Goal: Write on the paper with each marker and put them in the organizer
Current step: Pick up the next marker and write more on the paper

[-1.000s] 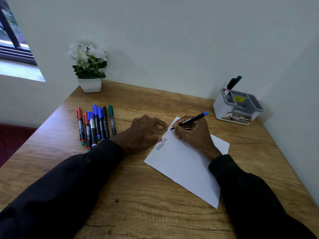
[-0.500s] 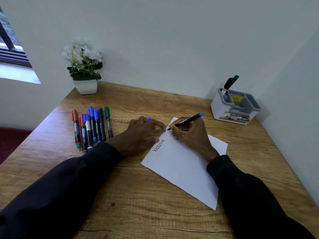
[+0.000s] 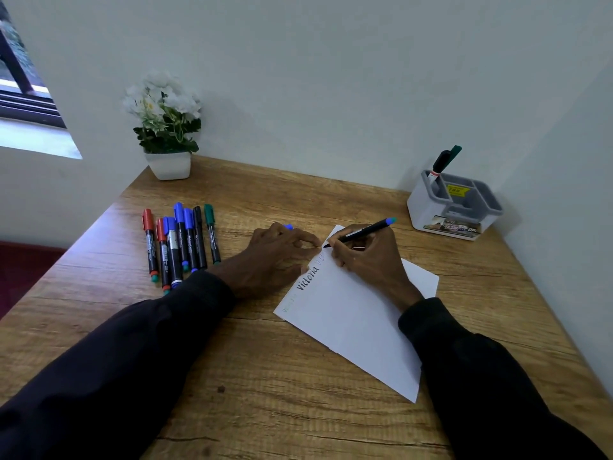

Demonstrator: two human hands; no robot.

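A white sheet of paper (image 3: pixel 351 320) lies angled on the wooden desk (image 3: pixel 265 376), with "Victoria" in black along its upper left edge and faint writing on either side of it. My right hand (image 3: pixel 368 260) grips a black marker with a blue end (image 3: pixel 368 230), its tip on the paper's top corner. My left hand (image 3: pixel 275 257) rests curled at the paper's left edge, with a blue cap (image 3: pixel 288 227) poking out behind its fingers. Several capped markers (image 3: pixel 180 240) in red, blue, black and green lie in a row at the left.
A grey and white organizer (image 3: pixel 428 210) stands at the back right corner, with one black and green marker (image 3: pixel 442 161) leaning in its left compartment. A potted white flower (image 3: pixel 166 127) sits at the back left. Walls close the desk's back and right sides.
The marker tip has moved a little further along the paper's top edge, leaving new faint letters after "Victoria". My left hand has stayed at the paper's edge.
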